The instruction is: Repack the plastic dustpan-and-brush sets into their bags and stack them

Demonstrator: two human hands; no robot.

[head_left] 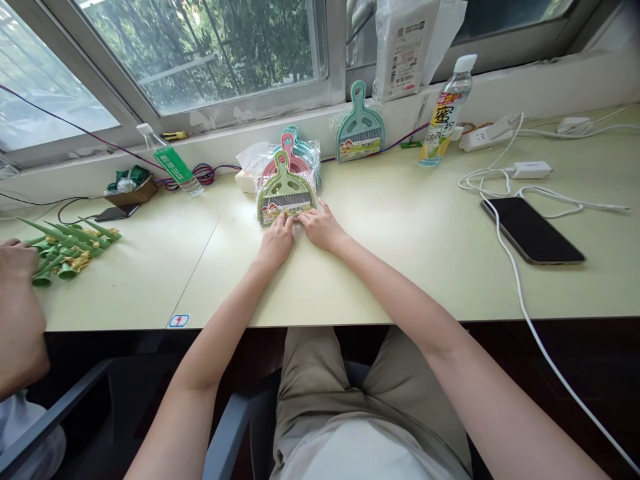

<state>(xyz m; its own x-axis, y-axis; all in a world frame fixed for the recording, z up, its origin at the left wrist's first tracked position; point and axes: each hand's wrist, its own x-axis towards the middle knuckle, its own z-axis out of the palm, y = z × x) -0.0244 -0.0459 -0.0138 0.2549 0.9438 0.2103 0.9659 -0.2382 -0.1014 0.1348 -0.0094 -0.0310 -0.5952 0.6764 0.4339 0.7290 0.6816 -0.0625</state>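
Observation:
A green dustpan and brush set [286,190] in clear plastic wrap stands leaning back against similar sets, a pink one [288,141] and a turquoise one [303,143], close behind it. My left hand [278,237] is closed on its lower edge, fingertips on the printed label. My right hand [321,225] holds the lower right corner, its fingers close to those of the left. The undersides of both hands and part of the thumbs are hard to see. Another turquoise dustpan and brush set [359,127] leans on the wall, further right.
Water bottle [173,163] stands left; drink bottle [447,113], power strip [493,133] and smartphone [534,230] are right. A white cable [515,267] hangs over the table edge. At far left, another person's hand [17,260] touches green pointed pieces [70,247].

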